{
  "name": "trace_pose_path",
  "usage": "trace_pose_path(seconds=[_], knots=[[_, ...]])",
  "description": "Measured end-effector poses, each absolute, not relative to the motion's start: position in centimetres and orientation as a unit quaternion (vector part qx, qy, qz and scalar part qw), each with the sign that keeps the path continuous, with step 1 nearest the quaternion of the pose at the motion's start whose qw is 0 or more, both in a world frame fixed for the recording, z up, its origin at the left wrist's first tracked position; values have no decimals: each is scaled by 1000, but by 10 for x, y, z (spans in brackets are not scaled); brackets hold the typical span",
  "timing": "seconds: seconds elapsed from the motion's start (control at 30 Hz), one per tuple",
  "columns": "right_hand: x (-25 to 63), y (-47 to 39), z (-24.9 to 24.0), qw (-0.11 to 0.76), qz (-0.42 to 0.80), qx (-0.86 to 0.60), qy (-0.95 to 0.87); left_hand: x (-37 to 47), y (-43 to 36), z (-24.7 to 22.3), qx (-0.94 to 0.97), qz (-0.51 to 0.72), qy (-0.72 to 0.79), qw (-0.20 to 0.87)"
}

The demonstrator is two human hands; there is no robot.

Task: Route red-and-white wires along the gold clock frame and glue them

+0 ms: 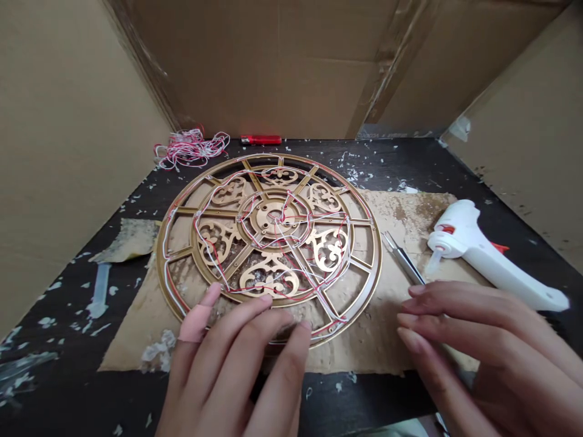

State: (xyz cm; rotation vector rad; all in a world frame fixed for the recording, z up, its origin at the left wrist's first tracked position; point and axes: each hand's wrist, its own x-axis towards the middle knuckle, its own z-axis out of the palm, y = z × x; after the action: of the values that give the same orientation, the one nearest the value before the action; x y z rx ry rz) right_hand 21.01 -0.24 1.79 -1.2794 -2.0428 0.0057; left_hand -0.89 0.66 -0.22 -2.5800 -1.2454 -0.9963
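A gold-coloured round frame (359,261) with spokes and scroll ornaments lies flat, red and white wires (233,290) running along its rings and converging near its centre. Over its near rim is my left hand (237,364), fingers spread and palm down; the fingertips reach the frame's edge, though their exact contact is unclear. One finger wears a pink finger cover. To the right of the frame, my right hand (483,346) has its fingers pinched around metal tweezers (406,262). Their tips point away from me, beside the frame's right rim, with nothing visible between them.
A worn cardboard sheet (359,358) lies beneath the frame on a dark table. A white glue gun (483,243) is at right. Tangled wire (191,147) and a red lighter (261,139) sit at the back. Cardboard walls (273,67) enclose three sides. White scraps litter the table.
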Motion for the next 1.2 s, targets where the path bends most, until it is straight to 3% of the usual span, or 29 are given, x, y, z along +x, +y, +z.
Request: trace_pose_path(seconds=[0.33, 0.53, 1.2], knots=[[200, 4, 23, 293, 69, -489, -819, -9, 4, -2, -831, -356, -428, 23], [200, 2, 16, 327, 50, -472, -817, -5, 5, 1, -829, -363, -424, 19], [205, 2, 12, 303, 15, -418, -857, -7, 5, -1, -805, -373, -460, 39]])
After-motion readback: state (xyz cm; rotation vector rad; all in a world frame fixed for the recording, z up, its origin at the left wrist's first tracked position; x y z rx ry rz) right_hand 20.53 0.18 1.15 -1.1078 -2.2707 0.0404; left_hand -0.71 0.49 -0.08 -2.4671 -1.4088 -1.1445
